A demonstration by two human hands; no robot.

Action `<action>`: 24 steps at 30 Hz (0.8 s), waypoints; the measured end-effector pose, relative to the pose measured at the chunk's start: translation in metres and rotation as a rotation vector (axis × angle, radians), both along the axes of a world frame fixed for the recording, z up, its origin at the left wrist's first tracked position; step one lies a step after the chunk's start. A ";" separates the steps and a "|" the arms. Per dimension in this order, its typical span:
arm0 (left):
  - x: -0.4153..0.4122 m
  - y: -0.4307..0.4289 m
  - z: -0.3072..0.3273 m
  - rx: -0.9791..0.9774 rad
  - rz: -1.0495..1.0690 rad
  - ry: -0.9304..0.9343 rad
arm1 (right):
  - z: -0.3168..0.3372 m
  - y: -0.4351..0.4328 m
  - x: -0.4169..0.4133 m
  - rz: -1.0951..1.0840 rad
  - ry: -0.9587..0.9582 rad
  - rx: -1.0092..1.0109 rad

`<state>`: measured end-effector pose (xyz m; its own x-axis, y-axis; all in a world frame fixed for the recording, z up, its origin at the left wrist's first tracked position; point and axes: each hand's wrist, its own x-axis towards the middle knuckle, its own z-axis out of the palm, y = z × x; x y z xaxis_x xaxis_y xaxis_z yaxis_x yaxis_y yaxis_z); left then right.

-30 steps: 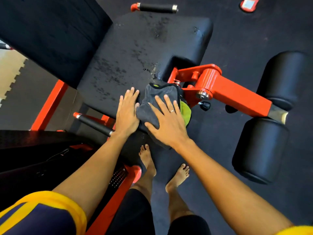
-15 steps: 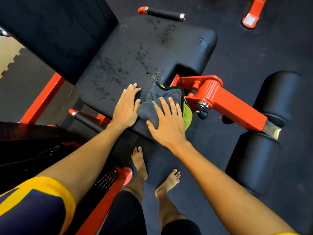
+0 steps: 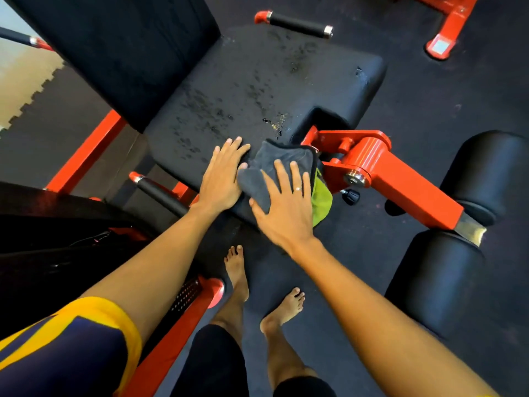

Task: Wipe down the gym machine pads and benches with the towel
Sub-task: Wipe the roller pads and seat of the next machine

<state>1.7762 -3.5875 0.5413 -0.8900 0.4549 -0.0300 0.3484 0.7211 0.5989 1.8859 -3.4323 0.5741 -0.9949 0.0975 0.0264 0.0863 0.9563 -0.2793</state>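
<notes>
- Right hand (image 3: pixel 286 207) presses flat, fingers straight, on the grey towel (image 3: pixel 274 156) at the padded surface's (image 3: pixel 257 81) 5 o'clock edge.
- Left hand (image 3: pixel 221 179) lies flat and open just beside the towel, at its 9 o'clock.
- Neither has shifted since earlier.

Grey towel (image 3: pixel 286 154) bunched on the seat pad (image 3: pixel 257 81)
The towel, grey with a lime-green underside, lies at the pad's near edge beside the front notch, its green part hanging over the edge. The black seat pad is dotted with dark speckles. A black back pad (image 3: pixel 128 53) tilts up behind it
</notes>
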 end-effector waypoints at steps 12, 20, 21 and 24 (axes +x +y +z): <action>0.009 -0.016 -0.003 -0.055 0.094 -0.024 | 0.005 -0.008 -0.033 -0.114 -0.174 0.080; 0.016 -0.033 -0.002 -0.055 0.047 -0.014 | 0.006 -0.015 0.039 0.164 -0.097 0.148; 0.016 -0.034 -0.002 -0.059 0.044 -0.015 | 0.004 -0.018 0.037 0.160 -0.104 0.170; 0.014 -0.037 -0.007 -0.075 0.041 -0.003 | 0.003 -0.045 0.014 0.177 -0.170 0.236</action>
